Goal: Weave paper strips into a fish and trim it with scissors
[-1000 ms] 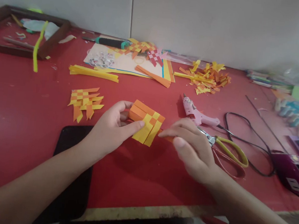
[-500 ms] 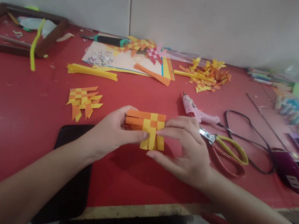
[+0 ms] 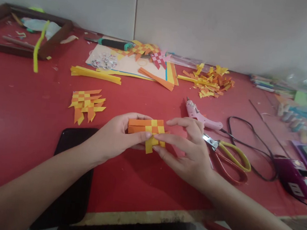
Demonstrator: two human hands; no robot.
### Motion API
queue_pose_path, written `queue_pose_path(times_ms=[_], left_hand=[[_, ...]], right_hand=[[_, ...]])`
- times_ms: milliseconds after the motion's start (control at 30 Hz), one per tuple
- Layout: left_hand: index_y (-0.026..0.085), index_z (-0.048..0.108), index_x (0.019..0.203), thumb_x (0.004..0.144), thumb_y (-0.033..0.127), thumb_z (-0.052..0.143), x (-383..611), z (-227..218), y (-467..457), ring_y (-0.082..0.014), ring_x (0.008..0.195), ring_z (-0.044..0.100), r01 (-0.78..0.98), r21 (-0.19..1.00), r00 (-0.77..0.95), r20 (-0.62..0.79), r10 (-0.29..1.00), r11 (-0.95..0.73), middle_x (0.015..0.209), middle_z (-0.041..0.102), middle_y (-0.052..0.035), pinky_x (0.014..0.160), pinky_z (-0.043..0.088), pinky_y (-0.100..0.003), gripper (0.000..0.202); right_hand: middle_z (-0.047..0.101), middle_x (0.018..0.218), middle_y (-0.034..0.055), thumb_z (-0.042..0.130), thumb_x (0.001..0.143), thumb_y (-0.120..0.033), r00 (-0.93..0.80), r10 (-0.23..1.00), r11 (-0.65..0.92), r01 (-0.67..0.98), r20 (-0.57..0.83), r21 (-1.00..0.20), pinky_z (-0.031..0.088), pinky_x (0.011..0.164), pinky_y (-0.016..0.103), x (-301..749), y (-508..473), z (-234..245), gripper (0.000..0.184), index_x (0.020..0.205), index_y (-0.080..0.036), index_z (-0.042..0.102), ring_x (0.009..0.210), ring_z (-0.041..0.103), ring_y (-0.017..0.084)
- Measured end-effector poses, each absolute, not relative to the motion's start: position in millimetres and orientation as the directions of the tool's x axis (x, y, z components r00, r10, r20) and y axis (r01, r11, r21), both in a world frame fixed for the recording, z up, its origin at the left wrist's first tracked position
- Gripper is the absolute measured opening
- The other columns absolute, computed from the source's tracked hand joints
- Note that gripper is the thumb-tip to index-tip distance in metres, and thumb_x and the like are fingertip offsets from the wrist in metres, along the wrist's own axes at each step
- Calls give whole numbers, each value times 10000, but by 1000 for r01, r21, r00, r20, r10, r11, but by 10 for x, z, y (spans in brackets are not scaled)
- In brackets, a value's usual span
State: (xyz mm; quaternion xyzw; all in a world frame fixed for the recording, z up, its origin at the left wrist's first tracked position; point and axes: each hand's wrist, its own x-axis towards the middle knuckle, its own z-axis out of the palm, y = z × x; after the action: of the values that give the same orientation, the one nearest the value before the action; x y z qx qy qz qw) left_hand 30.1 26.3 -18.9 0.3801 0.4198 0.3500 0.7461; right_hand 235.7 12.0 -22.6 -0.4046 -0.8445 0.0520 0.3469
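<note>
Working a small orange-and-yellow woven paper square point(image 3: 146, 128), held just above the red table point(image 3: 19, 123) near its front edge, about six o'clock of the tabletop. Clamped at its nine-o'clock end by the left hand point(image 3: 114, 137), thumb across the front, fingers curled behind. Pinched at the five-o'clock corner by the right hand point(image 3: 190, 151), thumb and forefinger narrowed on the loose yellow strip ends, remaining fingers fanned out above.

Best handled, by the look of it, with a firm left-hand clamp right beside the last woven row, to stop the crossings sliding. Better to draw each yellow tail snug and flat, not to yank: thin paper, easy to crease or tear. Worth squaring the checks before loosening either pinch. Impossible to tell from here, glued or merely tucked.

Around the weave: at ten o'clock, well apart, a finished woven piece point(image 3: 87, 105) with pointed tails. At two o'clock, near the right fingertips, a pink glue gun point(image 3: 200, 116), nozzle pointing away; worth minding as possibly hot. At three o'clock, just beside the right hand, yellow-handled scissors point(image 3: 229, 156), blade tips close against the knuckles. At seven o'clock, under the left forearm, a black mat point(image 3: 68, 179). At eleven o'clock, farther back, loose yellow strips point(image 3: 94, 74); at one o'clock, a heap of orange and yellow offcuts point(image 3: 209, 80).
</note>
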Motion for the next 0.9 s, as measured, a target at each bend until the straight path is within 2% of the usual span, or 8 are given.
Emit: queue_pose_path(times_ms=[300,400,600,767,900], left_hand=[[145,602,1098,780,303,787,309,-179,238,-207,855,732,-141,879,425,-362,830,456,984,724,-74,794,614,-357,400],[161,579,1122,784,291,785,302,-184,237,-220,883,732,-144,869,423,-378,823,473,1038,717,-88,771,615,-361,417],[170,552,1166,786,305,782,269,-189,244,-207,820,733,-64,870,475,-404,782,488,985,721,-81,737,606,-360,464],[168,571,1127,782,317,782,267,-197,241,-191,842,720,-26,899,486,-370,792,436,969,712,-65,743,591,-328,431],[172,578,1128,774,330,776,254,-230,249,-205,938,695,19,936,516,-310,799,351,1003,698,-63,797,564,-336,435]], right_hand=[[592,1109,70,698,845,-243,-419,761,634,643,496,-430,446,916,470,2366,121,-245,52,873,-268,734,1039,567,251],[599,1118,69,747,806,-305,-448,747,653,631,491,-419,433,931,476,2373,114,-237,102,898,-266,725,1060,550,263],[612,1132,63,752,800,-315,-469,753,651,635,462,-416,404,955,483,2361,100,-233,65,820,-260,724,1087,544,269],[623,1100,62,744,818,-304,-468,742,662,621,479,-419,410,965,478,2378,112,-230,30,818,-275,750,1075,542,253],[636,1084,54,728,834,-334,-468,764,643,615,444,-457,431,964,474,2398,128,-234,57,822,-289,762,1069,566,244]])
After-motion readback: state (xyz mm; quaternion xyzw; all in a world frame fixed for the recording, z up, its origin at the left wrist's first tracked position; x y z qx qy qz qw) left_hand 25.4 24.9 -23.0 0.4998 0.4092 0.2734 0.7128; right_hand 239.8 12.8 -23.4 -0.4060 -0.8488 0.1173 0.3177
